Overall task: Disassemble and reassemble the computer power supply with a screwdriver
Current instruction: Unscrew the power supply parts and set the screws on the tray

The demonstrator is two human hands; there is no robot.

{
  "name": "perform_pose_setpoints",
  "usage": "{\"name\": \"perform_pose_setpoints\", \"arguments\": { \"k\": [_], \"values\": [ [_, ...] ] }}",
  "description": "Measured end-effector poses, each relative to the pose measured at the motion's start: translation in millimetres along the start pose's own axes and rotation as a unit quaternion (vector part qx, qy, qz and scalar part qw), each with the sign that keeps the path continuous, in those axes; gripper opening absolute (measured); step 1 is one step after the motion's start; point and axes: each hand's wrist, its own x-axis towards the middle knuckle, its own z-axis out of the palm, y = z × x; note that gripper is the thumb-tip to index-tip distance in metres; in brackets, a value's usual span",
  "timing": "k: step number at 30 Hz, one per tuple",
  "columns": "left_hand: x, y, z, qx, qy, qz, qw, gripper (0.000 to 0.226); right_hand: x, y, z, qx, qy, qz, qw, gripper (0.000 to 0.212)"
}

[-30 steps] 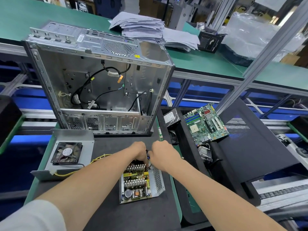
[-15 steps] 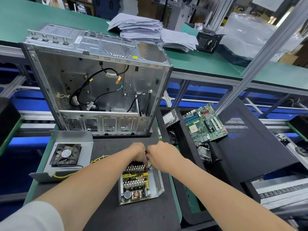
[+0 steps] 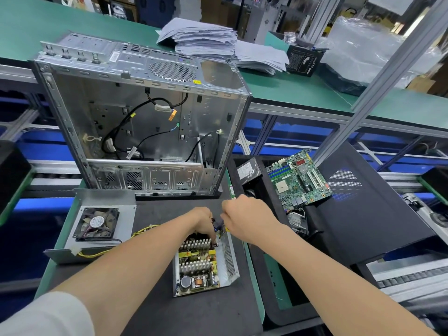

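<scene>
The power supply [image 3: 206, 265] sits open on a black mat [image 3: 169, 306] on the worktop [image 3: 303, 93], right under the person's hands. Its shell is thin bare sheet metal with a perforated side wall. Inside is a board packed with two finned silver heatsinks, yellow blocks, a round capacitor and a little copper coil.

The right hand [image 3: 244, 217] has its fingers curled tight, pinching a small dark-and-blue bit [image 3: 218, 225] at the far end of the power supply. The left hand [image 3: 202, 220] is curled down at the same spot, its fingertips by the far heatsink. Can't tell if it's actually gripping anything.

To the left lies the grey metal cover [image 3: 106, 197], open side up, with a square black fan [image 3: 98, 224] in it and yellow wires [image 3: 143, 231] trailing out.

Behind stands the PC case [image 3: 145, 76], shiny stamped steel with mesh vents. It's pretty much gutted, just loose black cables [image 3: 121, 134] hanging inside.

On the right, a black bin [image 3: 266, 195] holds a hard drive [image 3: 247, 169], with a green motherboard [image 3: 298, 180] propped across its edge. A matte black side panel [image 3: 363, 209] lies beside that.
</scene>
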Motion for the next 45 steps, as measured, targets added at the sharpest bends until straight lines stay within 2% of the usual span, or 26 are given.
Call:
{"name": "perform_pose_setpoints", "arguments": {
  "k": [5, 9, 14, 19, 22, 28, 30, 32, 34, 37, 40, 42, 45],
  "values": [
    [0.5, -1.9, 0.1, -0.006, 0.002, 0.01, 1.0, 0.064, -2.8, 9.4, -0.8, 0.026, 0.018, 0.014, 0.999, 0.026],
    [0.3, -2.8, 1.4, -0.019, -0.001, 0.02, 1.0, 0.078, -7.3, 14.9, -1.3, 0.044, 0.02, 0.023, 0.999, 0.027],
    [0.7, -13.2, 0.3, -0.091, 0.005, 0.037, 0.995, 0.046, -15.7, 25.4, -7.1, 0.099, 0.034, 0.051, 0.993, 0.027],
    [-8.2, -14.5, -0.3, -0.075, 0.048, 0.087, 0.992, 0.036, -22.3, 40.9, -8.9, 0.204, 0.039, 0.087, 0.974, 0.023],
    [-11.5, -14.3, 2.3, -0.055, 0.08, 0.123, 0.988, 0.04, -24.8, 51.2, -7.9, 0.252, 0.051, 0.106, 0.961, 0.025],
    [-15.1, -18.1, 8.9, -0.021, 0.121, 0.165, 0.979, 0.031, -26.7, 67.1, -0.8, 0.339, 0.087, 0.178, 0.92, 0.026],
    [-17.4, -16.4, 9.2, 0.003, 0.129, 0.161, 0.978, 0.034, -28.8, 70.5, 5.5, 0.397, 0.089, 0.204, 0.891, 0.025],
    [-18.1, -13.7, 8.5, 0.012, 0.124, 0.16, 0.979, 0.026, -30.4, 74.0, 15.2, 0.479, 0.094, 0.233, 0.841, 0.024],
    [-19.7, -10.9, 6.5, -0.01, 0.111, 0.15, 0.982, 0.023, -31.2, 76.7, 26.9, 0.564, 0.097, 0.267, 0.775, 0.023],
    [-23.5, -8.0, 4.6, -0.028, 0.107, 0.136, 0.985, 0.033, -32.6, 80.2, 42.6, 0.681, 0.066, 0.3, 0.665, 0.023],
    [-27.3, -5.7, 5.2, -0.059, 0.128, 0.122, 0.983, 0.032, -35.8, 84.2, 56.1, 0.754, 0.016, 0.303, 0.582, 0.02],
    [-29.1, -5.8, 5.4, -0.089, 0.15, 0.107, 0.979, 0.034, -37.0, 84.4, 65.5, 0.775, -0.011, 0.308, 0.552, 0.019],
    [-34.1, 2.3, 3.4, -0.114, 0.213, 0.066, 0.968, 0.032, -40.1, 87.2, 77.7, 0.779, -0.062, 0.3, 0.547, 0.017]
  ]
}}
